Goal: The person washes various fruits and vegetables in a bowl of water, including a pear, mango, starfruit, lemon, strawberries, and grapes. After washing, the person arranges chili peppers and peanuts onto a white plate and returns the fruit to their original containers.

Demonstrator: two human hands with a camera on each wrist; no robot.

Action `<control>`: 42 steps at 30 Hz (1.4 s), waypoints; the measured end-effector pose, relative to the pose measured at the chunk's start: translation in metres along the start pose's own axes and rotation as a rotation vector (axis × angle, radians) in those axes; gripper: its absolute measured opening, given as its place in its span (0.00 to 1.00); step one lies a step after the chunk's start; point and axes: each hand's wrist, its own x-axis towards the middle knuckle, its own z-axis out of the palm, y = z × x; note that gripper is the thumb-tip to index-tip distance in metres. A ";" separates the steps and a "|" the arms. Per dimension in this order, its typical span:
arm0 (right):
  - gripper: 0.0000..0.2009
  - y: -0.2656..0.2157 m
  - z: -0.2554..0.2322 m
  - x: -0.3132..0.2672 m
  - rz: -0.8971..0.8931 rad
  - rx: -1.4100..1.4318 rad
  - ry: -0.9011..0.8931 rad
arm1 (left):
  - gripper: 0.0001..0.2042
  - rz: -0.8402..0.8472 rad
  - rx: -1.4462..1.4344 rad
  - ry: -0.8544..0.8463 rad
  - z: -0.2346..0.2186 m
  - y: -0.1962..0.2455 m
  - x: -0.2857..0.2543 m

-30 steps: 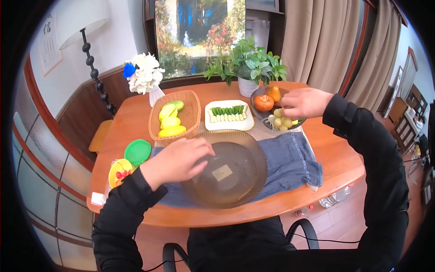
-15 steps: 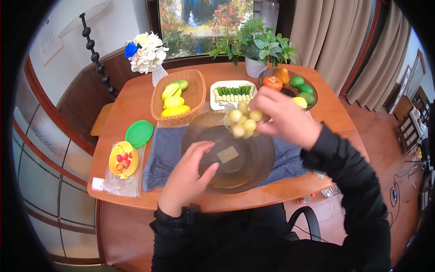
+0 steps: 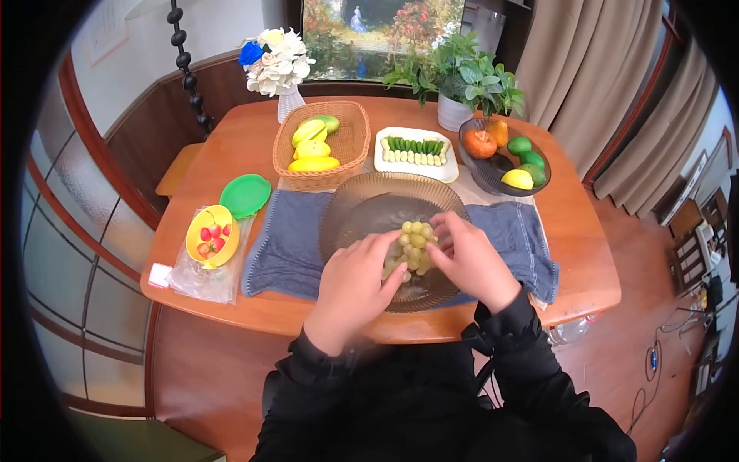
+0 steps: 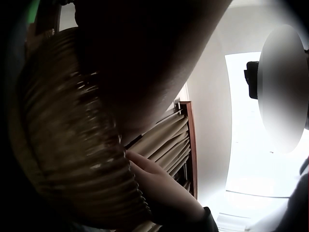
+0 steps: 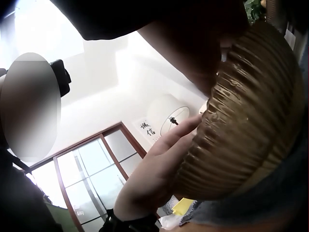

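Observation:
Green grapes (image 3: pixel 416 246) stand in the large ribbed brown glass bowl (image 3: pixel 358 204), in its near half. My right hand (image 3: pixel 476 263) has its thumb and fingertips curved round the right side of the bunch. On the other side, my left hand (image 3: pixel 356 289) spreads its thumb and fingers beside the grapes, holding nothing that shows. The left wrist view shows the bowl's ribbed side (image 4: pixel 77 154) and the right hand (image 4: pixel 166 191). In the right wrist view the left hand (image 5: pixel 154 171) is behind the bowl (image 5: pixel 241 121); the grapes are hidden in both wrist views.
A blue cloth (image 3: pixel 289 250) lies under the bowl. Behind are a wicker basket (image 3: pixel 350 138) of yellow and green fruit, a white plate (image 3: pixel 381 162) and a dark fruit bowl (image 3: pixel 493 181). To the left are a green lid (image 3: pixel 246 195) and a yellow bowl (image 3: pixel 202 250) of red fruit.
The right hand has taken the grapes from the dark fruit bowl and brought them left and down into the glass bowl. The left hand has moved closer to them.

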 end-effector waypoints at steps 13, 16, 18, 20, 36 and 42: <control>0.22 0.089 -0.140 0.044 -0.032 -0.621 0.233 | 0.18 -0.078 -0.015 0.093 0.007 0.003 -0.002; 0.23 0.118 -0.167 0.079 0.049 -0.629 0.166 | 0.17 -0.077 -0.029 0.108 0.007 0.003 -0.002; 0.25 0.138 -0.177 0.099 0.197 -0.581 -0.046 | 0.16 -0.086 -0.030 0.119 0.007 0.004 -0.002; 0.29 0.150 -0.178 0.110 0.165 -0.628 -0.075 | 0.16 -0.086 -0.041 0.123 0.007 0.005 -0.002; 0.21 0.055 -0.123 0.035 0.000 -0.412 -0.016 | 0.15 -0.058 -0.045 0.161 0.008 0.004 -0.003; 0.21 0.066 -0.135 0.067 -0.023 -0.375 -0.032 | 0.15 -0.062 -0.046 0.168 0.008 0.007 -0.002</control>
